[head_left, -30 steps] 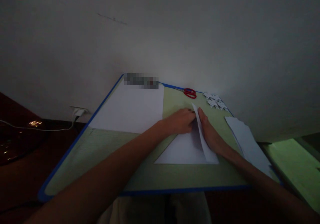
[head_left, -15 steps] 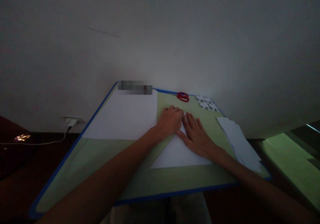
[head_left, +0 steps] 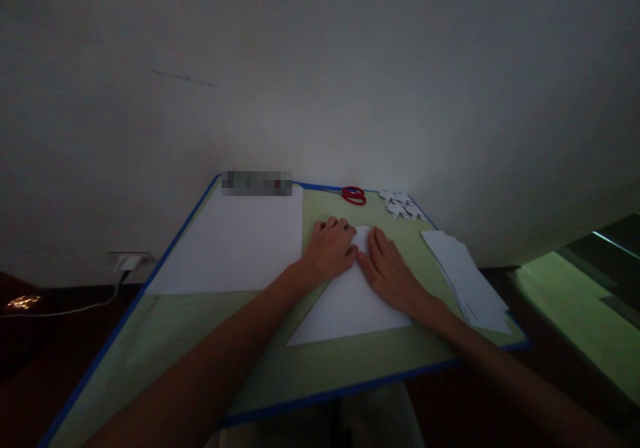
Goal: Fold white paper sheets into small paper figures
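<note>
A white sheet folded into a triangle [head_left: 345, 308] lies on the green board with a blue rim [head_left: 165, 328]. My left hand [head_left: 329, 249] rests on the triangle's upper left part, fingers curled down onto the paper. Beside it, my right hand [head_left: 389, 271] lies flat on the right side of the triangle, fingers stretched out and together, pressing the fold. Neither hand holds anything.
A large white sheet [head_left: 235, 241] covers the board's far left. Red-handled scissors [head_left: 353, 195] and a heap of small folded paper pieces [head_left: 401, 205] lie at the far edge. A stack of white paper strips [head_left: 465, 278] sits at the right. A wall stands right behind the board.
One second ago my right hand was folding a paper flap over; now the flap is down and the hand lies flat on it. The camera has tilted and shifted.
</note>
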### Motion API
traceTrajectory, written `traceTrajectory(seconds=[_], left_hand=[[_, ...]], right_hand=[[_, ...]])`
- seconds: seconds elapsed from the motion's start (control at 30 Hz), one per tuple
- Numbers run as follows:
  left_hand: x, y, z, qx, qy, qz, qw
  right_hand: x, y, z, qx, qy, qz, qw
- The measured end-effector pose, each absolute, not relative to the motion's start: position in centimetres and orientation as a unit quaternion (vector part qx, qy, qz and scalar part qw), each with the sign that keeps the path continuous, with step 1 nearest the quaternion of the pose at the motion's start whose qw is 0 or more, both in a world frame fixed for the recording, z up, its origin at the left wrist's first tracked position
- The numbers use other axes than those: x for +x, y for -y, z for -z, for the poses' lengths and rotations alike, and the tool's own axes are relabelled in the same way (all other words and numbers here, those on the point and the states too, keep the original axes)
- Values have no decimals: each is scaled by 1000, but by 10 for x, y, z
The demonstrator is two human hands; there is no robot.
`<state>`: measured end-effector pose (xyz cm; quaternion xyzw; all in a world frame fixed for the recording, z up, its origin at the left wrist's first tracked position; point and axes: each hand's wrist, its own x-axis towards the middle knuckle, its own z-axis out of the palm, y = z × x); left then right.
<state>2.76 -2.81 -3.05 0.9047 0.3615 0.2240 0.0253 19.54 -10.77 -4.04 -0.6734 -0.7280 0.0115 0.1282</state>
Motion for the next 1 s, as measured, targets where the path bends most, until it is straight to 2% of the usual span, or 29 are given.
traceTrajectory(seconds=[0.33, 1.0], left_hand=[[27, 26, 32, 898, -365, -238, 54], [29, 31, 24, 914, -356, -193, -6]], right_hand=[[188, 109, 36, -687, 725, 10, 41], [194, 122, 24, -683, 729, 0, 38]])
